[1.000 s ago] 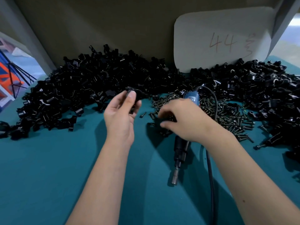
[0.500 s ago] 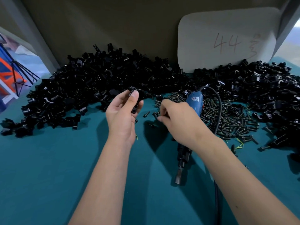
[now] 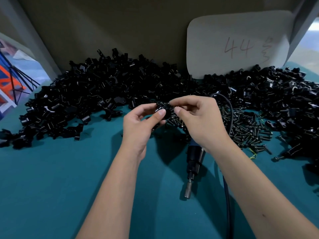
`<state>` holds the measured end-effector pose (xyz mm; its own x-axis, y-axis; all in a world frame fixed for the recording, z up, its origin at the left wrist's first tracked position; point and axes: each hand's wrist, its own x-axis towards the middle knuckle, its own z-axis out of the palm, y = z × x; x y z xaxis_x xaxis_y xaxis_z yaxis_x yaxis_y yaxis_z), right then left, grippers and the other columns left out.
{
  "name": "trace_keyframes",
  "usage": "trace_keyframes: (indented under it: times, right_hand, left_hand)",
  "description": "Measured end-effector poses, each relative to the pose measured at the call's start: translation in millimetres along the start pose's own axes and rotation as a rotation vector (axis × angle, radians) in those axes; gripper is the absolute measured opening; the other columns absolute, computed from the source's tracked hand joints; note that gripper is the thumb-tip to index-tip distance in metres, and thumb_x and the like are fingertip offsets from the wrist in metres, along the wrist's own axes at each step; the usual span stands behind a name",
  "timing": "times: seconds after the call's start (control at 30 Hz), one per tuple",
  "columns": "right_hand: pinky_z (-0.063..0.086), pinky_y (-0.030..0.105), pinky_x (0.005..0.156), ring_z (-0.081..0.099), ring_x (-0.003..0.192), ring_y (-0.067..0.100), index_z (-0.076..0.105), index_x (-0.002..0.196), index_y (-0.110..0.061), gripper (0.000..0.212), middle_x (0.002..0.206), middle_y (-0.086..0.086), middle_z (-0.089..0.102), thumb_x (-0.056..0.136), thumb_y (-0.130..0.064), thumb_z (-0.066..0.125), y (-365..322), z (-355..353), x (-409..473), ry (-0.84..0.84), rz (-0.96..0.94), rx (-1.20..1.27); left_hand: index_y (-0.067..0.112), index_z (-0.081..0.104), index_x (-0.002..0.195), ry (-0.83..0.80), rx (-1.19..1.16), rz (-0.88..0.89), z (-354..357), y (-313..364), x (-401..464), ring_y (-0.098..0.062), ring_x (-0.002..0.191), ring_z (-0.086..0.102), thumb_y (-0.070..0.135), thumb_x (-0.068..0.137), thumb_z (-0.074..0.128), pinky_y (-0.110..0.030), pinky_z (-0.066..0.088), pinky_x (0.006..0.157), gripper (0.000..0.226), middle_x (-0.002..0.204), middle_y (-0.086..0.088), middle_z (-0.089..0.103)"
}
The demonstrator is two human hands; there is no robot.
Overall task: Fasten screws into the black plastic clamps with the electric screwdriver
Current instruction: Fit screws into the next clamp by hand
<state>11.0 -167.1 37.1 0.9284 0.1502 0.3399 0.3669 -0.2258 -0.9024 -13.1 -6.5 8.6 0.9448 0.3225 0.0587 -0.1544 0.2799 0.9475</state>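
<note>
left fingers [image 3: 161,112] pinch one clamp [image 3: 162,107] above the table [image 3: 51,187] middle; right hand [image 3: 198,118] pinches what looks like a screw at it (too small to confirm). risk: screw starts crooked or drops into the screw pile [image 3: 248,130]. screwdriver [image 3: 193,163] lies untouched under the right wrist.

1. Both bare forearms reach forward from the near edge of the bench and converge toward its middle.
2. The left grip [image 3: 140,122] has its palm turned inward, thumb and curled fingers pinching a small black clamp [image 3: 162,109].
3. The right grip [image 3: 201,121] is raised just beside it, knuckles up, thumb and forefinger pinched together at the clamp; what they hold is too small to tell.
</note>
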Motion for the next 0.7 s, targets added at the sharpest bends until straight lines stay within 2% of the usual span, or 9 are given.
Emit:
trace_keyframes:
  times: [0.1,0.17,0.27,0.4,0.5,0.6,0.67,0.7]
  right_hand:
    - [0.057,0.024,0.085,0.075,0.094,0.011,0.078,0.108,-0.016,0.027,0.095,-0.004,0.08,0.091,0.004,0.073,2.5,-4.2,0.7,-0.002,-0.021,0.218]
    - [0.058,0.024,0.081,0.076,0.098,0.017,0.076,0.108,-0.015,0.027,0.099,0.001,0.081,0.09,0.006,0.072,4.7,-6.7,1.6,-0.004,-0.033,0.313]
    - [0.056,0.021,0.074,0.076,0.097,0.019,0.075,0.106,-0.013,0.026,0.1,0.005,0.081,0.09,0.008,0.072,7.7,-7.1,0.5,0.003,-0.034,0.427]
    - [0.057,0.021,0.083,0.077,0.101,0.02,0.075,0.106,-0.012,0.025,0.101,0.006,0.081,0.089,0.006,0.073,10.4,-5.7,-0.7,0.015,-0.04,0.482]
    - [0.058,0.026,0.087,0.077,0.101,0.021,0.076,0.103,-0.015,0.024,0.1,0.005,0.081,0.088,0.004,0.076,8.9,-4.8,-0.5,0.036,-0.049,0.477]
    - [0.059,0.028,0.082,0.077,0.091,0.013,0.079,0.093,-0.022,0.016,0.092,-0.004,0.081,0.088,-0.006,0.08,9.4,-6.5,0.3,0.103,-0.04,0.243]
    - [0.059,0.03,0.084,0.072,0.086,0.005,0.08,0.092,-0.025,0.014,0.088,-0.012,0.078,0.088,-0.012,0.081,12.7,-9.6,0.4,0.111,-0.075,-0.131]
    - [0.057,0.031,0.088,0.068,0.089,0.006,0.08,0.098,-0.026,0.014,0.094,-0.014,0.077,0.089,-0.015,0.081,13.7,-9.7,-0.5,0.091,-0.109,-0.341]
  left_hand:
    - [0.008,0.074,0.103,-0.008,-0.032,-0.005,-0.6,0.4,-0.1,-0.017,0.075,0.071,0.011,0.076,0.083,-0.025,0.058,0.073,0.029,0.095,-0.007,0.073]
    - [0.008,0.074,0.105,-0.029,-0.043,-0.002,-2.3,1.0,-0.3,-0.016,0.075,0.071,0.017,0.07,0.084,-0.026,0.059,0.074,0.038,0.094,-0.005,0.074]
    - [0.007,0.074,0.106,-0.092,-0.044,0.03,-2.5,0.7,-1.8,-0.017,0.078,0.072,0.015,0.07,0.084,-0.026,0.059,0.076,0.038,0.094,-0.003,0.076]
    - [0.006,0.074,0.106,-0.151,-0.058,0.067,-1.3,-0.3,-2.3,-0.02,0.083,0.071,0.013,0.071,0.086,-0.028,0.059,0.077,0.037,0.098,-0.004,0.075]
    - [0.013,0.078,0.099,-0.186,-0.068,0.077,0.2,1.3,-4.3,-0.019,0.082,0.071,0.017,0.068,0.089,-0.028,0.059,0.077,0.033,0.096,-0.002,0.076]
    - [0.014,0.077,0.096,-0.069,-0.051,0.101,1.8,2.0,-3.4,-0.019,0.075,0.071,0.012,0.072,0.086,-0.027,0.06,0.074,0.026,0.092,-0.002,0.077]
    - [0.014,0.076,0.094,0.103,-0.086,0.12,-3.0,4.1,0.5,-0.018,0.071,0.072,0.003,0.079,0.083,-0.026,0.059,0.072,0.021,0.091,-0.004,0.076]
    - [0.014,0.076,0.096,0.178,-0.112,0.129,-7.2,5.7,3.1,-0.016,0.071,0.072,-0.001,0.082,0.082,-0.025,0.059,0.072,0.021,0.093,-0.006,0.076]
